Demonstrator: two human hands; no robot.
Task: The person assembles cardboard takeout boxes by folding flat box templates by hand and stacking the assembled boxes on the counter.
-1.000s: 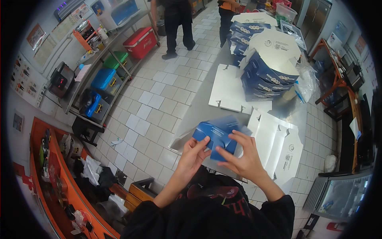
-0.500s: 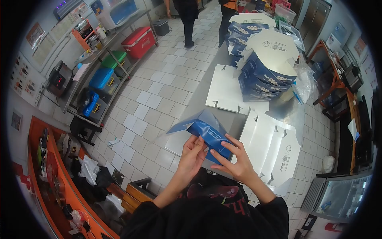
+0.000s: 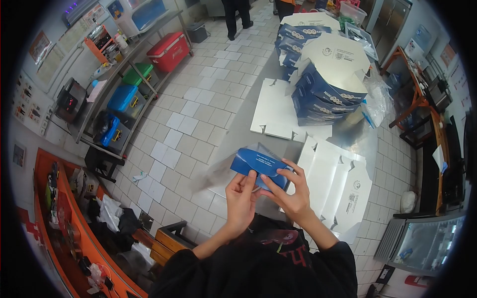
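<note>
A blue cardboard box with small white print is held up over the near end of the metal table, partly folded. My left hand pinches its lower edge, thumb pressed on the printed panel. At the box's right end, the fingers and thumb of my right hand grip the folded corner. Beside my right hand lies an unfolded box blank, white side up with cut tabs. Farther along is another white blank. The far side of the held box is hidden or blurred.
Stacked blue-and-white boxes stand farther along the metal table, with clear plastic bags on their right. A shelf with bins and a red cooler is at left. A person in dark trousers stands at the back.
The blue box has turned so its printed panel faces me, and its raised left flap has come down. Both hands still grip it. The person at the back has moved farther off.
</note>
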